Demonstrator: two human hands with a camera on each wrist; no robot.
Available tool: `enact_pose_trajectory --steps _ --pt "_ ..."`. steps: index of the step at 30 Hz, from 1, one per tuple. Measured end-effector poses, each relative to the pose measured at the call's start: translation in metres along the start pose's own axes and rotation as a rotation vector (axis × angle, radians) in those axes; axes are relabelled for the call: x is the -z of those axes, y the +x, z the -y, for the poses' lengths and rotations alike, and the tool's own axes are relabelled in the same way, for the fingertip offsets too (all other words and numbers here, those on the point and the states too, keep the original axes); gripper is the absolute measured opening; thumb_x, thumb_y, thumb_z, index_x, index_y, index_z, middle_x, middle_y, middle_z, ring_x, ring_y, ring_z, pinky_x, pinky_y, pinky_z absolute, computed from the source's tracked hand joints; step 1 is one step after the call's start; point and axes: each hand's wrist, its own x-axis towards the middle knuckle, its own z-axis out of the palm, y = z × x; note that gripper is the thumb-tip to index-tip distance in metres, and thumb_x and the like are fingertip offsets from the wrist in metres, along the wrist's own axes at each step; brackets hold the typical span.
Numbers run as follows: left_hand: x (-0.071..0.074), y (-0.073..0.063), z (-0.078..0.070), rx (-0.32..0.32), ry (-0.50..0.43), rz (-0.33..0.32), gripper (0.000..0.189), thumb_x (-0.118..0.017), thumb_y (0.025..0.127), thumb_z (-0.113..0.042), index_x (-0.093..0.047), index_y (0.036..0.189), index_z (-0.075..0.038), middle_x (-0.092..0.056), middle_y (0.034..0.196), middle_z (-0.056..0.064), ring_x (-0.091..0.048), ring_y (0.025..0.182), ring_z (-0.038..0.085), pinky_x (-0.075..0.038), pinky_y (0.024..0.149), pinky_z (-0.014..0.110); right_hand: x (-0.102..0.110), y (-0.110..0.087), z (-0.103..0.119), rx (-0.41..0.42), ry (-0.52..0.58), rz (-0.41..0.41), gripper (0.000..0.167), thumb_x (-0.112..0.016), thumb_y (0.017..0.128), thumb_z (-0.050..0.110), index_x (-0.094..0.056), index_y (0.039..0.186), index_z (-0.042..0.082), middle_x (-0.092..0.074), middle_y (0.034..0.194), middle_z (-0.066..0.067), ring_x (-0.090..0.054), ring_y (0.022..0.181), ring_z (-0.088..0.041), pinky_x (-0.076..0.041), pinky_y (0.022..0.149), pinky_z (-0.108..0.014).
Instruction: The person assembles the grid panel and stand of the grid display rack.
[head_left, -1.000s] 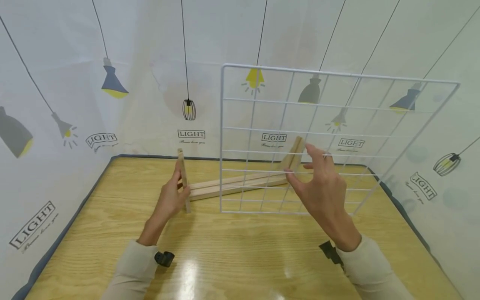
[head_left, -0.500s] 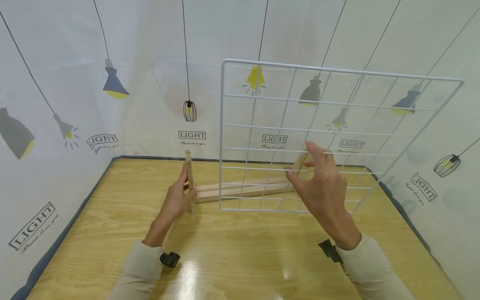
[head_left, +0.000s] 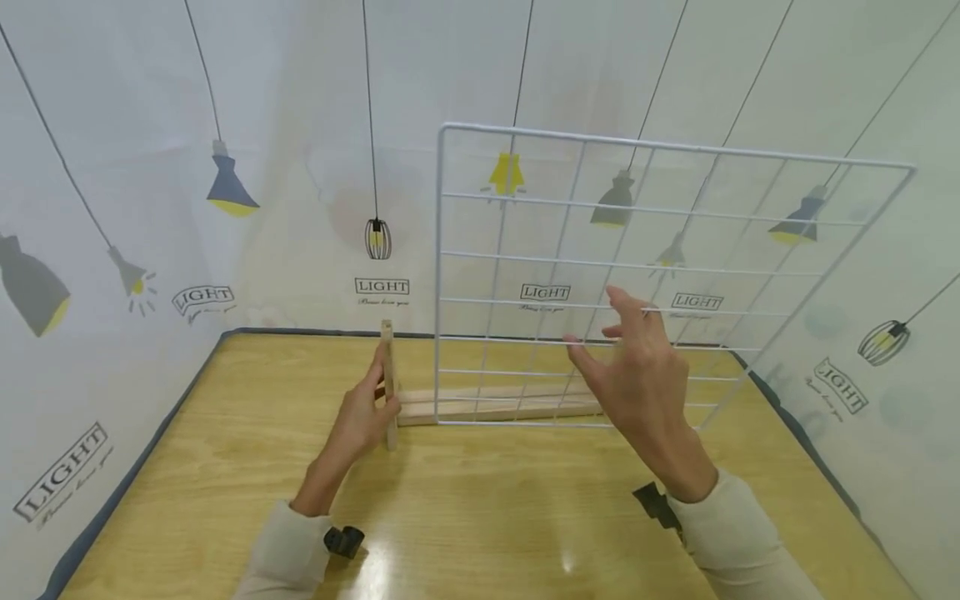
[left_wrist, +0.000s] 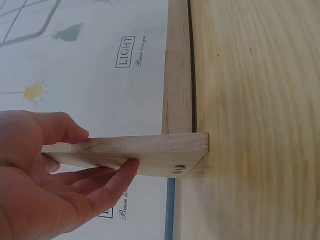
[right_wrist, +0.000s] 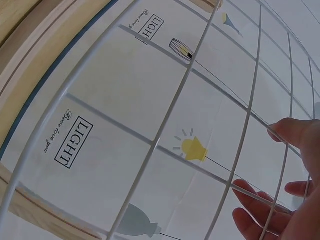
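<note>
My left hand [head_left: 363, 425] pinches an upright wooden end board [head_left: 387, 358] of a low wooden stand, thumb on one face and fingers on the other. In the left wrist view the board [left_wrist: 145, 144] shows dark screw heads near its lower end, which meets the tabletop. Two long pale rails [head_left: 420, 408] run rightward from it, partly behind a white wire grid panel [head_left: 438, 217]. My right hand [head_left: 648, 383] holds the grid tilted up, fingers curled among the wires, thumb and index finger spread. The stand's far right end is hidden behind this hand.
The wood-grain table [head_left: 480, 517] reaches to a dark-edged back border. White sheeting [head_left: 300, 208] printed with lamps and lettering rises behind and along both sides. Black wrist devices [head_left: 345, 542] sit at the cuffs.
My left hand has swung the stand rightward, so its rails now lie almost parallel to the back edge. Its right end has gone behind my right hand. The grid has barely moved.
</note>
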Motion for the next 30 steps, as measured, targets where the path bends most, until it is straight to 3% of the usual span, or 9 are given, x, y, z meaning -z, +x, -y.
enact_pose_trajectory --steps 13,21,27,30 --pt "-0.008 -0.007 -0.003 -0.027 -0.047 0.031 0.081 -0.051 0.095 -0.002 -0.005 0.160 -0.015 -0.034 0.153 0.029 -0.048 0.128 0.052 -0.057 0.088 0.051 -0.001 0.014 0.008 0.027 0.039 -0.014 0.066 -0.084 0.077 0.025 -0.055 0.130 0.002 -0.066 0.110 -0.022 -0.072 0.078 -0.030 -0.031 0.036 -0.028" --pt "-0.008 -0.010 -0.002 -0.041 -0.034 0.034 0.080 -0.051 0.096 0.000 -0.005 0.160 -0.013 -0.035 0.152 0.030 -0.047 0.129 0.052 -0.057 0.087 0.052 0.000 0.026 0.011 0.047 0.030 -0.028 0.065 -0.082 0.079 0.029 -0.054 0.130 0.003 -0.065 0.109 -0.022 -0.072 0.079 -0.029 -0.038 0.036 -0.035" --pt "-0.008 -0.008 -0.003 -0.077 -0.027 0.036 0.080 -0.050 0.095 0.002 -0.004 0.159 -0.010 -0.034 0.152 0.032 -0.047 0.129 0.050 -0.054 0.092 0.053 0.001 0.035 0.012 0.077 0.026 -0.026 0.065 -0.081 0.081 0.032 -0.052 0.131 0.001 -0.065 0.111 -0.022 -0.072 0.080 -0.029 -0.034 0.037 -0.030" --pt "-0.008 -0.006 -0.003 -0.089 -0.023 0.034 0.080 -0.051 0.095 0.003 -0.004 0.159 -0.009 -0.034 0.152 0.031 -0.047 0.131 0.048 -0.052 0.096 0.052 0.002 0.041 0.013 0.077 0.036 -0.031 0.065 -0.081 0.081 0.031 -0.052 0.131 0.002 -0.064 0.113 -0.022 -0.073 0.081 -0.029 -0.038 0.037 -0.032"
